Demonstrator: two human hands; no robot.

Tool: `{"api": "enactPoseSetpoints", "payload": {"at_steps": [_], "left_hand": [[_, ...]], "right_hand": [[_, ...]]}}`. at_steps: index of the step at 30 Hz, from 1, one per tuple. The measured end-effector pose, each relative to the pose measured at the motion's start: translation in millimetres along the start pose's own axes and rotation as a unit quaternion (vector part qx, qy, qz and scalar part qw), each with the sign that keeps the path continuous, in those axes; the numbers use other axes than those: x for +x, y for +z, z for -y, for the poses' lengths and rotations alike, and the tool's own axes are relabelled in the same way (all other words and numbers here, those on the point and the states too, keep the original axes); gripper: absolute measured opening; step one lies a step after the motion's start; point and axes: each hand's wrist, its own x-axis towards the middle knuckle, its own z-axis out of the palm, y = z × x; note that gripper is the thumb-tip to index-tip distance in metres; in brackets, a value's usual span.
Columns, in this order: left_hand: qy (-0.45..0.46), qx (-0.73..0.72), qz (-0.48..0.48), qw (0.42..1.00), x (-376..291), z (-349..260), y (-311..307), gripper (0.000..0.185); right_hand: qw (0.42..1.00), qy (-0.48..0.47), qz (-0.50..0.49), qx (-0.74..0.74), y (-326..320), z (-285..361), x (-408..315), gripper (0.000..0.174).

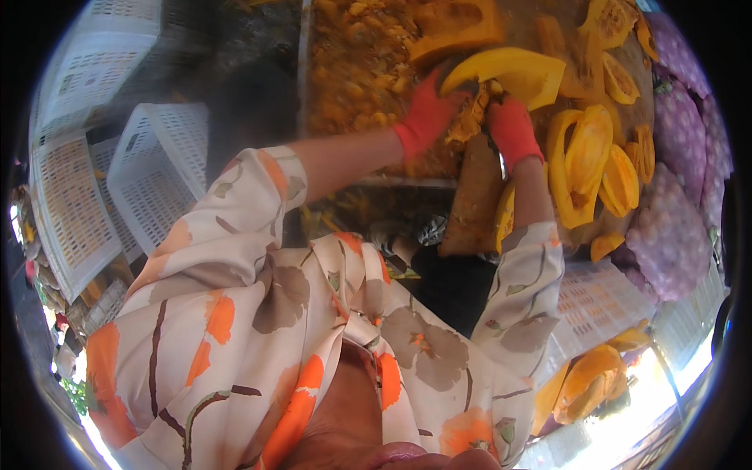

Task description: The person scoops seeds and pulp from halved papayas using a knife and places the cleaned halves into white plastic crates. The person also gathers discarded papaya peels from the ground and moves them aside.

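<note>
A curved piece of yellow pumpkin (526, 73) is held up over a wooden board, its hollow side facing down. My left hand (433, 108), in a red glove with dark fingers, grips its left end. Against the lower edge of the piece is my right hand (511, 126), gloved alike, with its fingers curled. Whether it holds a tool is hidden, though a small bright sliver shows beside its wrist. Stringy orange pulp (469, 120) hangs between the two hands. Beneath my left hand spreads a wide bin of scraped pumpkin pulp (358, 76).
Cut pumpkin pieces (581, 158) crowd the board (473, 197) to the right. Beyond them, purple mesh sacks (670, 229) bulge with round produce. White plastic crates (155, 170) stand at left. Another crate (599, 299) and pumpkin pieces (590, 382) lie at lower right.
</note>
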Motion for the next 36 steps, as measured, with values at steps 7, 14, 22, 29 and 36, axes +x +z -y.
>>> {"api": "enactPoseSetpoints", "payload": {"at_steps": [7, 14, 22, 29, 36], "left_hand": [[-0.033, -0.025, 0.003, 0.999, 14.4, -30.1, 8.8, 0.042], [-0.082, -0.032, 0.009, 0.996, 24.6, -36.6, 6.8, 0.033], [-0.176, -0.142, 0.019, 0.974, 26.0, -41.6, 8.8, 0.034], [-0.201, -0.137, 0.004, 0.97, 33.1, -18.1, 27.8, 0.042], [-0.326, -0.24, 0.165, 0.899, 43.4, 4.0, 22.8, 0.032]], "right_hand": [[0.974, 0.075, 0.104, 0.188, -20.7, 7.9, -6.4, 0.034], [0.941, 0.04, 0.13, 0.311, -5.2, 13.2, -10.2, 0.031], [0.865, 0.077, 0.072, 0.49, 19.1, 19.9, -22.1, 0.025], [0.906, 0.066, -0.136, 0.396, 45.5, 29.2, -58.7, 0.025], [0.806, 0.066, -0.055, 0.586, 48.1, 12.8, -70.0, 0.028]]}}
